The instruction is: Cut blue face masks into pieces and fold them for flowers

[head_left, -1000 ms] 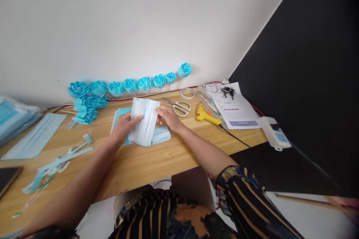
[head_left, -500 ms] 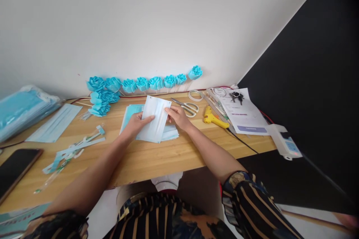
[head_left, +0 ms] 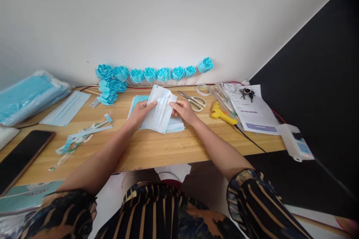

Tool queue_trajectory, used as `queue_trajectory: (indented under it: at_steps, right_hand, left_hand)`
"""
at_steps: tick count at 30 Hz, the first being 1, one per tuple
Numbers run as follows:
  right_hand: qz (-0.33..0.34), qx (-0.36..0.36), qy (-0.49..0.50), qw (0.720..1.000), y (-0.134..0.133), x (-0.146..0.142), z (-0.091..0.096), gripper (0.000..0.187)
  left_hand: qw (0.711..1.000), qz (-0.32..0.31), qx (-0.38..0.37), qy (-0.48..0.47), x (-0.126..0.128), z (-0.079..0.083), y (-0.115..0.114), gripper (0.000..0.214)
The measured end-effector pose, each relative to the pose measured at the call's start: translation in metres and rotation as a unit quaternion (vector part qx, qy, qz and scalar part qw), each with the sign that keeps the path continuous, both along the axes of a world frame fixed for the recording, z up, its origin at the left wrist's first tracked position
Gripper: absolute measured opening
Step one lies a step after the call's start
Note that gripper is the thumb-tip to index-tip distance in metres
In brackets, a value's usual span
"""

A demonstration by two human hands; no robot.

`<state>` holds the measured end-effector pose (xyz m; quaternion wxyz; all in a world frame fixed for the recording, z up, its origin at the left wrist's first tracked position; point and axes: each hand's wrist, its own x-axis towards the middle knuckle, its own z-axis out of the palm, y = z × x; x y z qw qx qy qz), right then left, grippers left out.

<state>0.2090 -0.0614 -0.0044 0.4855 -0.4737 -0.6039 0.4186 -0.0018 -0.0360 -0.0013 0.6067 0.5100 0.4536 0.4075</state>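
Observation:
A pale, pleated face-mask sheet (head_left: 159, 110) is held up between my two hands, tilted above the wooden table. My left hand (head_left: 141, 113) pinches its left edge, the thumb lying on the front. On the other side my right hand (head_left: 183, 110) grips the upper right edge between thumb and fingers. Beneath and behind it lie a blue mask sheet (head_left: 136, 101) on the left and more pale sheets (head_left: 177, 125) on the right, partly covered. Scissors (head_left: 196, 101) with pale handles rest just beyond my right hand.
Blue fabric roses (head_left: 164, 74) line the wall. At right are a tape roll (head_left: 203, 89), yellow glue gun (head_left: 221, 114), papers (head_left: 252, 114) with keys (head_left: 248, 94), and a power strip (head_left: 297, 142). At left are packed masks (head_left: 30, 95), a flat sheet (head_left: 67, 108), cut strips (head_left: 89, 131) and a phone (head_left: 26, 157).
The view has shifted, so everything sits a little higher and further right. Both hands keep their hold on the mask sheet, which now looks slightly bowed near my right thumb.

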Motion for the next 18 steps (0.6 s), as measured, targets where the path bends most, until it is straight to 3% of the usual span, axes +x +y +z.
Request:
queue_trajectory:
  at_steps: [12,18]
  right_hand:
    - [0.023,0.02,-0.007,1.0,-0.0002,0.0035,0.0008,0.046]
    - [0.012,-0.017,0.022,1.0,0.0026,0.0012,-0.0059,0.04]
  left_hand:
    - [1.0,0.003,-0.014,0.001,0.0016,-0.0032,-0.0008,0.062]
    - [0.999,-0.023,-0.033,-0.012,0.0037,-0.0033,-0.002,0.061]
